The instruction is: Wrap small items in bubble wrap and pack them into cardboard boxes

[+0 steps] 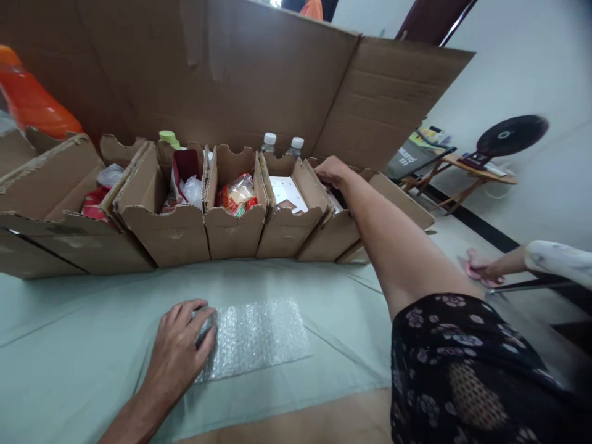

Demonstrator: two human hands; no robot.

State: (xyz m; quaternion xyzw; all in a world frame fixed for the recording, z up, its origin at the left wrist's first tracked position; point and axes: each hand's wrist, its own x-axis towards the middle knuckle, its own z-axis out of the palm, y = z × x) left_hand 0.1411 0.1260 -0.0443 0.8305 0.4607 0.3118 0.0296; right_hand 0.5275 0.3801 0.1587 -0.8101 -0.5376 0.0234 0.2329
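My left hand (181, 339) rests on the pale green cloth, its curled fingers gripping the left end of a flat, clear sheet of bubble wrap (263, 336). My right hand (333, 171) reaches across to the row of boxes and dips into a narrow cardboard box (327, 237) towards the right. Its fingers are bent down and mostly hidden, so what they hold cannot be made out. Just left of that hand, another cardboard box (287, 239) contains a white carton (287, 192). A red and clear plastic food packet (238, 194) lies in the box beside it.
Other cardboard boxes (161, 237) hold red and clear plastic packages. Behind them rises a tall cardboard panel (277, 68), with an orange bottle (34, 102) at far left and white-capped bottles (269, 142). On the right are a black fan (511, 137) and another person's hand (483, 268).
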